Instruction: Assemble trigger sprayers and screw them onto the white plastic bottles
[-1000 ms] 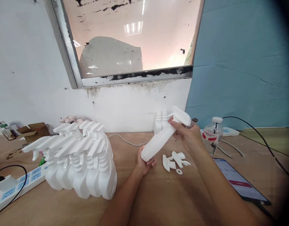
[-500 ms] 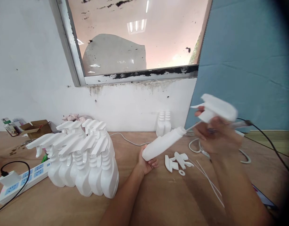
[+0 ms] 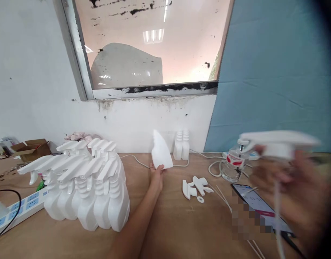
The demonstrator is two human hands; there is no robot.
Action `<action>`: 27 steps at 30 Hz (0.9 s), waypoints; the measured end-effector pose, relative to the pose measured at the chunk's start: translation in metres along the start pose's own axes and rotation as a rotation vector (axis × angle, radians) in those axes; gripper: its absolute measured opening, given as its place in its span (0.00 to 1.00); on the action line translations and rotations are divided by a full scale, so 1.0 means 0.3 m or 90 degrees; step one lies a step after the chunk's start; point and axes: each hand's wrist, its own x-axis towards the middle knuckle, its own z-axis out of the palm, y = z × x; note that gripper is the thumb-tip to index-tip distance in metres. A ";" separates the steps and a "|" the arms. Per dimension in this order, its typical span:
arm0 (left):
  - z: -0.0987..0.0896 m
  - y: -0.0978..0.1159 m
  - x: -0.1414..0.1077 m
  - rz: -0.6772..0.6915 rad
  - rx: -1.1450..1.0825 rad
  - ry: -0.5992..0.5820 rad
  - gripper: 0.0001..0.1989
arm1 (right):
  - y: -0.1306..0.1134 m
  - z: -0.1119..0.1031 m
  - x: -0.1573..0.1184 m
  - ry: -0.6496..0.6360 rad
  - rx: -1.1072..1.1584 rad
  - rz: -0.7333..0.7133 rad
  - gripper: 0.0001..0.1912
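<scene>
At the middle of the table, my left hand [image 3: 156, 176] grips the lower part of a white plastic bottle [image 3: 161, 153]. That bottle leans slightly left with its neck up and no sprayer on it. Far to the right, my right hand [image 3: 297, 187], smeared by motion, is closed on a white trigger sprayer [image 3: 282, 140]. Its thin dip tube [image 3: 277, 219] hangs down, well apart from the bottle. Left of my left arm stands a cluster of several white spray bottles [image 3: 92, 212] with sprayers on. Loose white sprayer parts [image 3: 200, 185] and a small white ring [image 3: 200, 199] lie between my hands.
Two white bottles without sprayers [image 3: 182, 145] stand by the wall. A clear water bottle [image 3: 232, 167] and a phone [image 3: 258, 207] are on the right, near thin white tubes [image 3: 221, 196]. A power strip [image 3: 19, 208] and a cardboard box [image 3: 32, 149] lie at left.
My right hand has carried the sprayer right and down; its tube is now away from the bottle's mouth. My left hand has moved the bottle back and left, tipping it more upright.
</scene>
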 end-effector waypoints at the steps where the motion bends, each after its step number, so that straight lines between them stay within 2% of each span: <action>1: 0.011 -0.003 0.022 0.024 0.035 0.016 0.28 | 0.048 -0.004 -0.004 -0.008 0.010 0.055 0.19; 3: 0.034 -0.011 0.071 0.067 0.119 0.052 0.29 | 0.158 -0.035 -0.014 -0.014 0.014 0.131 0.14; 6: 0.070 -0.034 0.142 0.102 0.269 0.083 0.26 | 0.310 -0.119 -0.041 0.002 0.062 0.269 0.14; 10: 0.124 -0.081 0.214 0.103 0.467 0.093 0.22 | 0.427 -0.186 -0.094 -0.002 0.164 0.449 0.16; 13: 0.168 -0.115 0.249 0.104 0.586 0.098 0.22 | 0.463 -0.173 -0.126 -0.040 0.198 0.520 0.14; 19: 0.217 -0.177 0.272 0.118 0.751 0.087 0.21 | 0.494 -0.136 -0.142 -0.083 0.178 0.541 0.14; 23: 0.229 -0.213 0.264 0.156 0.806 0.094 0.21 | 0.500 -0.140 -0.140 -0.106 0.168 0.540 0.15; 27: 0.241 -0.225 0.242 0.221 0.805 0.113 0.25 | 0.509 -0.142 -0.141 -0.119 0.177 0.552 0.15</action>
